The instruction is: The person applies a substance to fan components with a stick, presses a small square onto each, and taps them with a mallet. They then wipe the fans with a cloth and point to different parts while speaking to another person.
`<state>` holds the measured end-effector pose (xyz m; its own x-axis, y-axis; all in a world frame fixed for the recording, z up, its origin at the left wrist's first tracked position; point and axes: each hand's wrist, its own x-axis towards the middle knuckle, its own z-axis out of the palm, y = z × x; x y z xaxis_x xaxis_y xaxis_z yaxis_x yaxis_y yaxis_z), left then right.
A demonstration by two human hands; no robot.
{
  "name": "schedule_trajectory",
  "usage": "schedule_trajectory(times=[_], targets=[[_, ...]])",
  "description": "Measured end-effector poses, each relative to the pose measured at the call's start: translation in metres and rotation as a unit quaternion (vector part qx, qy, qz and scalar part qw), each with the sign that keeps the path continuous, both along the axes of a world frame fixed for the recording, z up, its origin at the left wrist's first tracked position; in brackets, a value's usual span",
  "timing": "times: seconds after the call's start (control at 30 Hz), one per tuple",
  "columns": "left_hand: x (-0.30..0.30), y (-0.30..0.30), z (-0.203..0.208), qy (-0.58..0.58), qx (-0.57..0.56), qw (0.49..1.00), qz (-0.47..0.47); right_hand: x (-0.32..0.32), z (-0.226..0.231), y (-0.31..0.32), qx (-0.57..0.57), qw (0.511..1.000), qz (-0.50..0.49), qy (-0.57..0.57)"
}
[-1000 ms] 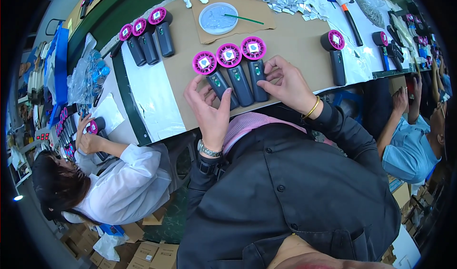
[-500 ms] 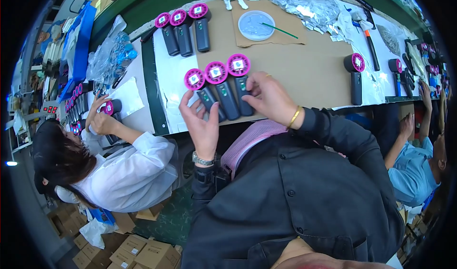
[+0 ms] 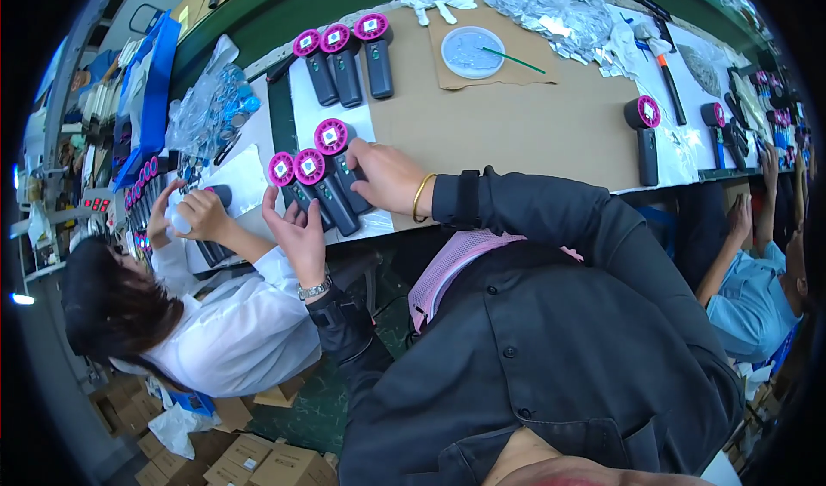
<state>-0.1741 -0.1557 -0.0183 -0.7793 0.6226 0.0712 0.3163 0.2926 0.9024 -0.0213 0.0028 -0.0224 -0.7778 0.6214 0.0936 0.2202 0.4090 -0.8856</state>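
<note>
Three dark grey handheld fans with round pink heads lie side by side near the table's front edge. My left hand [image 3: 297,238] grips the handle of the leftmost fan [image 3: 281,169], fingers on its outer side and thumb by the handle. The middle fan [image 3: 311,167] lies against it, between my hands. On the other side, my right hand [image 3: 389,178] has its fingers curled on the handle of the right fan [image 3: 332,136], which sits a little farther from me. Each head carries a white square at its centre.
Three more fans [image 3: 344,69] lie farther back, and a single fan [image 3: 645,142] lies at the right. A round white dish [image 3: 472,52] with a green stick rests on cardboard, near a white glove [image 3: 437,0]. A co-worker in white [image 3: 232,331] works close at my left.
Both my hands have moved left along the table with the three fans. The right fan now sits farther back than the other two. The co-worker at my left now holds something whitish.
</note>
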Motion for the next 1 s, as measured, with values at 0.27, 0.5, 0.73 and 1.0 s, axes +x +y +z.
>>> schedule_trajectory(times=[0.27,0.5,0.73,1.0], targets=[[0.039,0.003,0.007,0.221,0.110,0.960,0.130,0.125,0.046,0.026,0.084,0.988,-0.069,0.105],[0.078,0.023,-0.005,0.247,0.068,0.964,0.065,0.302,0.038,0.044,0.199,0.916,-0.347,0.030],[0.105,0.034,0.010,0.317,0.144,0.936,0.048,0.383,0.028,0.071,0.285,0.816,-0.496,-0.078],[0.159,0.090,0.040,0.292,0.179,0.938,-0.058,0.387,-0.001,0.088,0.166,0.843,-0.500,-0.106]])
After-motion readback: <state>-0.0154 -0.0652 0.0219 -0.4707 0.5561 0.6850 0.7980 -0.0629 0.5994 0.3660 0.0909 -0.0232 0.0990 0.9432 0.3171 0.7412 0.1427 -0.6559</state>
